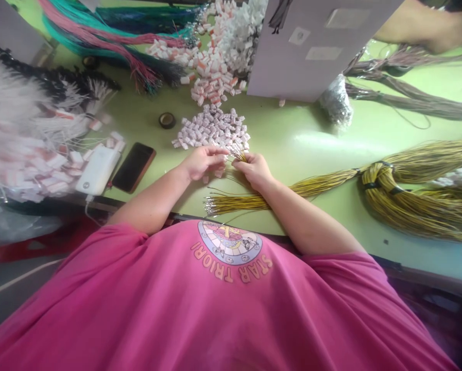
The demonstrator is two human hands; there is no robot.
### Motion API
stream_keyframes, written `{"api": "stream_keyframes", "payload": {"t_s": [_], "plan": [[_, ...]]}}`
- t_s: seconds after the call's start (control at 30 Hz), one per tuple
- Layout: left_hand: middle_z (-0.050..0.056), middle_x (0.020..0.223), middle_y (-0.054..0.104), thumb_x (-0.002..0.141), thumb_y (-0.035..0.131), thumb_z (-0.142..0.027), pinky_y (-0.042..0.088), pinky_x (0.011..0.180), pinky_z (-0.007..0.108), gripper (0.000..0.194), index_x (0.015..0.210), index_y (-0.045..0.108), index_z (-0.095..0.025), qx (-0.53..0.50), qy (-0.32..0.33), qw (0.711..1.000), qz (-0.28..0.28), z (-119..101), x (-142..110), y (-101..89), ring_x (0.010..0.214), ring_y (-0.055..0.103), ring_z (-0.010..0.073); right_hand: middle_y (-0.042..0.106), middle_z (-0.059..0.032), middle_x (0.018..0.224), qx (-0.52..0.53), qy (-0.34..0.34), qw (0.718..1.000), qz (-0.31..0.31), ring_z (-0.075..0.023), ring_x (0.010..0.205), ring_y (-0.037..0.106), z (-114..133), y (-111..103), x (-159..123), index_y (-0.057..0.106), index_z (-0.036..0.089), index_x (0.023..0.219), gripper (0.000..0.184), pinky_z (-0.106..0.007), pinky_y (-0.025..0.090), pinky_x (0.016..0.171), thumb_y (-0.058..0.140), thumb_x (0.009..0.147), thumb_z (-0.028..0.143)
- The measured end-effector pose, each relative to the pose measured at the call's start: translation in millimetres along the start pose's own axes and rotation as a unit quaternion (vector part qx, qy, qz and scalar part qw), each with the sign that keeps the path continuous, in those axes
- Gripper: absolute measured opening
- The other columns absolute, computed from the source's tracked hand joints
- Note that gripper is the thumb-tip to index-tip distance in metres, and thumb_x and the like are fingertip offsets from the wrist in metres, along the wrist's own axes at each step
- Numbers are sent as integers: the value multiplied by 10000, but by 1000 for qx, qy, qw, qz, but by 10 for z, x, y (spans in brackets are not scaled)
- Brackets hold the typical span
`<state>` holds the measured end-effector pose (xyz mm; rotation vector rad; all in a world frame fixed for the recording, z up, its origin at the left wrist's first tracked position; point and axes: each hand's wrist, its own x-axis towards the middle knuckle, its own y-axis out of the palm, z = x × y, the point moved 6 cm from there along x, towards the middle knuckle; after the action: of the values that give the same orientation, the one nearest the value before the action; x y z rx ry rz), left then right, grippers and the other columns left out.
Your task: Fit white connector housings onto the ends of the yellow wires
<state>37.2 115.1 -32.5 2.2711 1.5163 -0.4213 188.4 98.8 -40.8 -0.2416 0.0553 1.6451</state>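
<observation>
My right hand is closed round a bunch of thin yellow wires, whose silvery tips stick out past the fingers toward the left. Just left of those tips is my left hand, its fingers curled and brought together; whether a small piece sits between them is hidden. Beyond both hands lies a loose pile of small white connector housings, and a few more rest below my left fingers. More yellow wires with bare ends lie under my right forearm, close to the table's front edge.
A phone and a white power bank lie at the left, beside heaped white wires. A tape roll sits near the pile. Tied yellow wire bundles fill the right. Behind a grey panel shows another person's arm.
</observation>
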Motion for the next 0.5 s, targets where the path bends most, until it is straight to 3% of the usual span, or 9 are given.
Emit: {"api": "stream_keyframes", "payload": {"t_s": [0.23, 0.5], "plan": [[26, 618, 646, 784, 658, -97, 499, 474, 208, 137, 895, 578, -96, -63, -11, 998, -6, 90, 72, -24, 511, 625, 110, 444, 61, 523, 0, 1, 1000, 6, -58, 499, 335, -3, 17, 4, 590, 134, 650, 137, -229, 294, 516, 614, 631, 267], [31, 636, 655, 774, 678, -128, 447, 396, 183, 151, 885, 577, -107, 26, 34, 999, -16, 24, 9, -22, 503, 631, 120, 441, 60, 509, -27, 3, 1000, 10, -60, 492, 349, 1, 26, 4, 571, 139, 622, 136, -228, 301, 504, 611, 633, 268]]}}
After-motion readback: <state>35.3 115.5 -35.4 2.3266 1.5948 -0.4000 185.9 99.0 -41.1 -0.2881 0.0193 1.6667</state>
